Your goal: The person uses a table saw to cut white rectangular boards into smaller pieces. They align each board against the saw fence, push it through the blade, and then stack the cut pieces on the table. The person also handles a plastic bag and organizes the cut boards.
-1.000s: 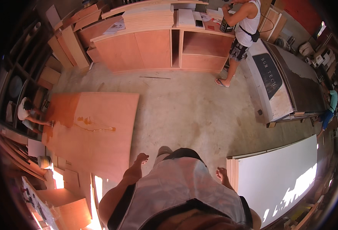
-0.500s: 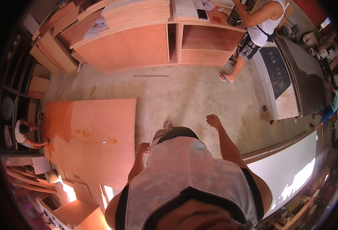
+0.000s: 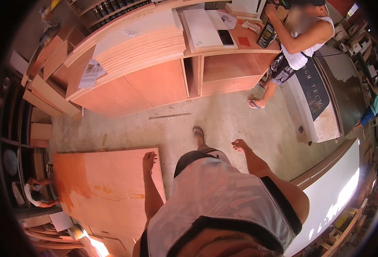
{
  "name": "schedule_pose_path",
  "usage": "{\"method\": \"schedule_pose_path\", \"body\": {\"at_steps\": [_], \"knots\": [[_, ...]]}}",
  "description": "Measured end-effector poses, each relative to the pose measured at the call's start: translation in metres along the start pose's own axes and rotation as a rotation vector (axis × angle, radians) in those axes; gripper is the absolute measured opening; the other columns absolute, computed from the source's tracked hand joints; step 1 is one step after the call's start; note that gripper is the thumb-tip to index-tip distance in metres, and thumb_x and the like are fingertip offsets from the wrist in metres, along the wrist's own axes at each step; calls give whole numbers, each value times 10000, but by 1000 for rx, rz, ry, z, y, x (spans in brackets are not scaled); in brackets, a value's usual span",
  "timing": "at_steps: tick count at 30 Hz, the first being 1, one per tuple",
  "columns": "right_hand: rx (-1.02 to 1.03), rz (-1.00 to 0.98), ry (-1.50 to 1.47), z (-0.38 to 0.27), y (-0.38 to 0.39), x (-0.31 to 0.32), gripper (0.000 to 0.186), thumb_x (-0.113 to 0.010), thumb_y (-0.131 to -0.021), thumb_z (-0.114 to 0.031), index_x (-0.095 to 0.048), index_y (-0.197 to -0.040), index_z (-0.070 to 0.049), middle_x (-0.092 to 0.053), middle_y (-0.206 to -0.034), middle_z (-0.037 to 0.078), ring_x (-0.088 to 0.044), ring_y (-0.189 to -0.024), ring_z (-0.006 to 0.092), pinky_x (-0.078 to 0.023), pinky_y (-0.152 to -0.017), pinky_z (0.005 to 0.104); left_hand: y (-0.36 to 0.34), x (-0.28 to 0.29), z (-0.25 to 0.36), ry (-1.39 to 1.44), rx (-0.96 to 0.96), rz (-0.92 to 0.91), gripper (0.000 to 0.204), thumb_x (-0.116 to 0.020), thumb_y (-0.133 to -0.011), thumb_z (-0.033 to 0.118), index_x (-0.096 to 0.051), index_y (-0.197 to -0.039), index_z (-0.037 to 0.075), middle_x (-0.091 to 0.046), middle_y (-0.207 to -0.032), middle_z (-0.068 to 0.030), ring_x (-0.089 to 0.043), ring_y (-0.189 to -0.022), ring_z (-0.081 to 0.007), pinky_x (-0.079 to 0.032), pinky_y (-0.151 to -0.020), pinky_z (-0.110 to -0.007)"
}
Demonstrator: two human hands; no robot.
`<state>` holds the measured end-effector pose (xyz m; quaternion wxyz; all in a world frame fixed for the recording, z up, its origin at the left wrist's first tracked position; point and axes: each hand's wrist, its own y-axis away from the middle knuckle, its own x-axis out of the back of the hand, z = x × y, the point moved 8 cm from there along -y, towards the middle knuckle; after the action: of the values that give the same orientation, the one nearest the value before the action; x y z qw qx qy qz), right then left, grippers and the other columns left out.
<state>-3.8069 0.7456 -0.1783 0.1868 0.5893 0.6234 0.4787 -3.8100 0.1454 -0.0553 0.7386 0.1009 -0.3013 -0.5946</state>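
Observation:
My left hand [image 3: 149, 161] is out in front of my body, over the right edge of a large plywood sheet [image 3: 119, 171] that has an orange-brown wet stain [image 3: 73, 177] at its left. Its fingers are loosely bent and apart, and nothing is in them. My right hand [image 3: 239, 146] hangs over the concrete floor [image 3: 217, 118], fingers half curled and apart, also holding nothing. Neither hand appears to touch anything. Between them one sandalled foot [image 3: 198, 132] is stretched forward.
Ahead stands a wooden cabinet [image 3: 154, 92] with stacked panels [image 3: 142, 47] and a phone [image 3: 226, 37] on top. A person [image 3: 304, 38] beside it holds a dark can [image 3: 266, 34]. Another person [image 3: 37, 192] crouches by the stained sheet. A white panel [image 3: 326, 205] lies at right.
I have stepped forward, so the cabinet looks nearer and the plywood sheet lies lower in view. My left hand has swung forward from beside my hip; one foot has come ahead.

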Motion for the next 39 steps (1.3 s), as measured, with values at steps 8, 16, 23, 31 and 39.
{"method": "schedule_pose_path", "body": {"at_steps": [8, 16, 23, 31, 39], "knots": [[479, 11, 154, -267, -92, 16, 379, -685, -955, -398, -692, -1044, -29, -728, -860, 92, -688, -745, 174, -562, -679, 321, -96, 24, 80, 16, -19, 13, 384, -611, -1016, 370, -614, -1203, 35, -716, -1100, -95, -661, -884, -161, -525, -756, -327], [834, 11, 58, -518, -38, 25, 330, -654, -993, -328, -694, -1073, -11, -716, -890, 78, -662, -822, 147, -535, -757, 311, -185, 122, 290, -88, -280, 115, 369, -626, -1024, 330, -606, -1255, 43, -710, -1078, -79, -668, -921, -168, -524, -774, -317], [853, 218, -200, -571, -33, 51, 308, -650, -992, -252, -669, -1140, 18, -714, -916, 74, -652, -847, 133, -524, -768, 289, -287, 221, 496, -121, -671, 55, 351, -646, -1018, 238, -584, -1240, -27, -646, -1107, -65, -587, -974, -144, -476, -873, -289], [796, 568, -386, -643, 58, 53, 295, -631, -1011, -243, -673, -1121, 28, -722, -927, 93, -674, -898, 158, -517, -832, 297, -351, 263, 693, -573, -996, 124, 515, -747, -908, 249, -549, -1347, 64, -608, -1310, -143, -560, -1221, -309, -444, -1047, -423], [839, 627, -426, -670, 72, 47, 257, -622, -1026, -214, -656, -1183, -13, -699, -996, 49, -659, -924, 123, -522, -837, 264, -462, 237, 704, -1171, -978, -68, 1116, -876, -660, 467, -318, -1579, 172, -399, -1565, -177, -347, -1462, -386, -289, -1197, -500]]}}
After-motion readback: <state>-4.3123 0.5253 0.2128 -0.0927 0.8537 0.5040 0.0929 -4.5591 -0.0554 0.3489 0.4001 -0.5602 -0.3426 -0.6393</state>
